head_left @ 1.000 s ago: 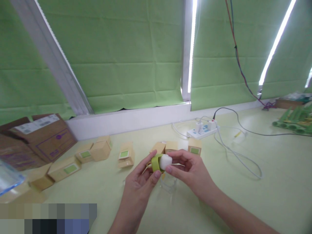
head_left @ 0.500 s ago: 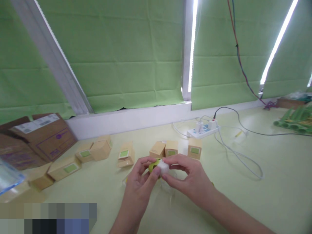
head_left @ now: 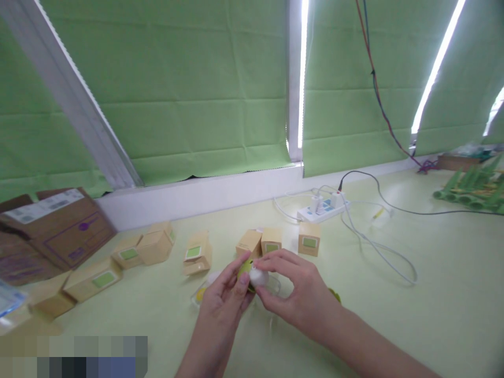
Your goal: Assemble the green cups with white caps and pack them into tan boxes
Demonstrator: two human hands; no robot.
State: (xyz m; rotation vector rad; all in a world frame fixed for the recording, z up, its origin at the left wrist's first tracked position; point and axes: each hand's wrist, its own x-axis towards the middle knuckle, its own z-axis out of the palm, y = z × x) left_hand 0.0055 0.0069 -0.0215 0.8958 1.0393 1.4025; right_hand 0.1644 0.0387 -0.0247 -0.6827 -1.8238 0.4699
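Note:
My left hand (head_left: 226, 299) is closed round a small yellow-green shell-like piece (head_left: 244, 268), its thumb on the near side. Against that piece sits a small white rounded object (head_left: 260, 277), pinched between the thumb and fingers of my right hand (head_left: 297, 283). What kind of thing the two make up I cannot tell. Under and behind my hands lies a clear plastic container (head_left: 274, 285), partly hidden. Left of my left wrist, another clear piece with something yellow (head_left: 200, 294) in it shows. A bit of green (head_left: 335, 295) peeks out behind my right wrist.
Several small tan boxes with green labels stand across the table, among them an opened box (head_left: 198, 253) and a box (head_left: 309, 239) at right. A large cardboard carton (head_left: 74, 231) is at left. A power strip (head_left: 323, 210) with cables lies behind; green tubes (head_left: 470, 191) lie far right.
The view has shifted slightly, so the table things appear farther left. The white object has turned a little and more of it shows, still between both hands.

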